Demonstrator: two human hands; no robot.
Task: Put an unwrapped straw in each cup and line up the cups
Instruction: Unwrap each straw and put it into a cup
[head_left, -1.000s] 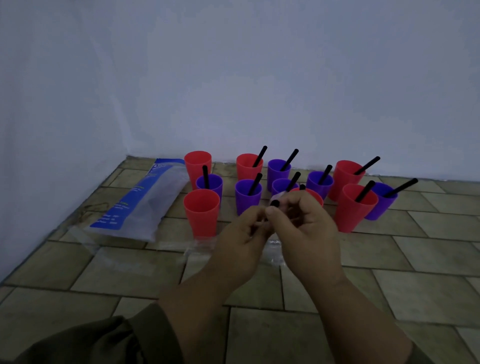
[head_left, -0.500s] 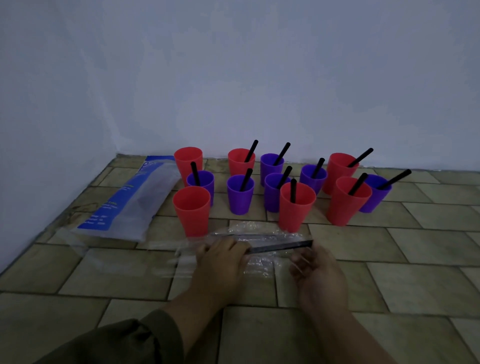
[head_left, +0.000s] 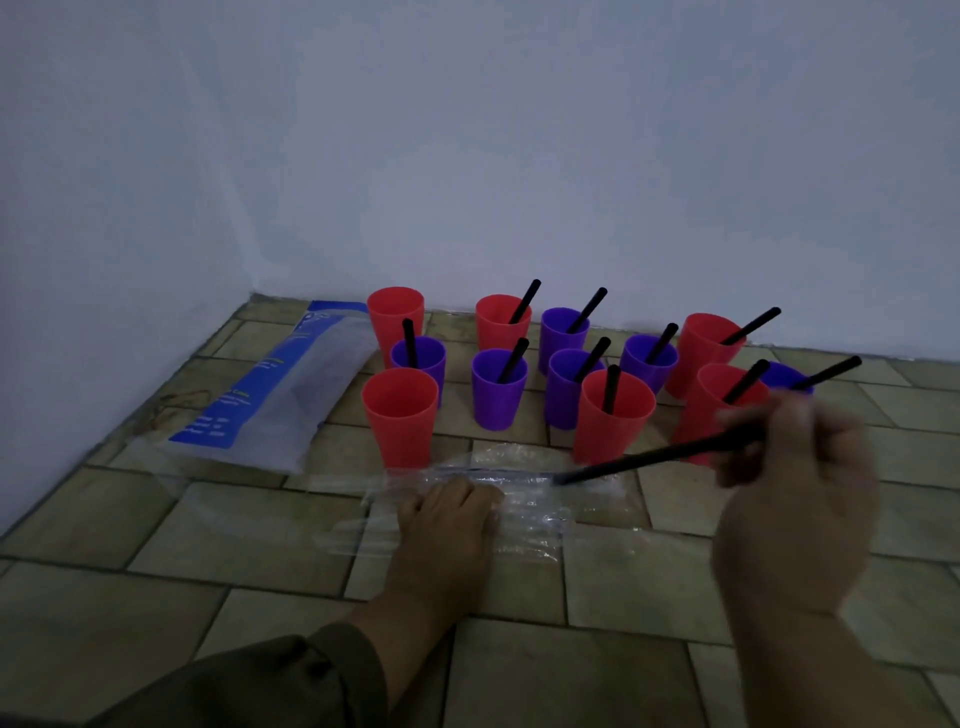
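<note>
Pulling black straw (head_left: 649, 460) from clear wrapper (head_left: 524, 480): right hand (head_left: 789, 457) fingers pinching far end, left hand (head_left: 447, 512) fingers pressing wrapper flat on floor (head_left: 597, 665). Straw likely light, stiff, slippery; gripping near end suiting it.

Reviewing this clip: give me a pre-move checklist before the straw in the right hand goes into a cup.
1. Right hand grips the black straw: ok.
2. Straw fully out of the clear wrapper: cannot tell; its tip sits at the wrapper's end.
3. Left hand pins the wrapper: ok.
4. Empty cup available: ok; front-left red cup and back-left red cup hold no straw.
5. Cups lined up: not ok; they are clustered.
</note>
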